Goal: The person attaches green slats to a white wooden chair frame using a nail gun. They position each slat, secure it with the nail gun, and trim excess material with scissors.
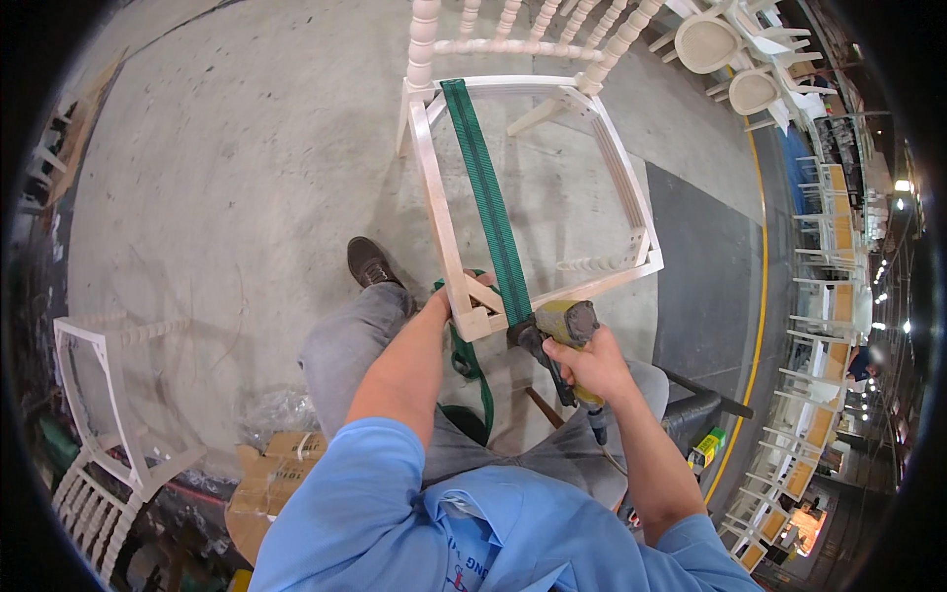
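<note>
A pale wooden chair frame (pixel 443 207) with an open seat stands before me, its turned-spindle back (pixel 513 46) on the far side. One band of green webbing (pixel 485 192) crosses the seat opening from the back rail to the front rail. Its loose length (pixel 485 395) hangs between my knees. My left hand (pixel 472 292) is closed at the near left corner, with green webbing around it; the frame hides part of the fingers. My right hand (pixel 592 363) grips a yellow-green and black staple gun (pixel 566 321), its nose at the front rail beside the webbing's end.
Another spindle-back chair frame (pixel 116 414) lies at the left, near a cardboard box (pixel 271 479) and clear plastic wrap (pixel 281 414). A hose (pixel 614 459) runs from the staple gun. A yellow-green box (pixel 706 448) sits at my right. White chairs (pixel 708 44) stand far right, beyond a yellow floor line (pixel 762 296).
</note>
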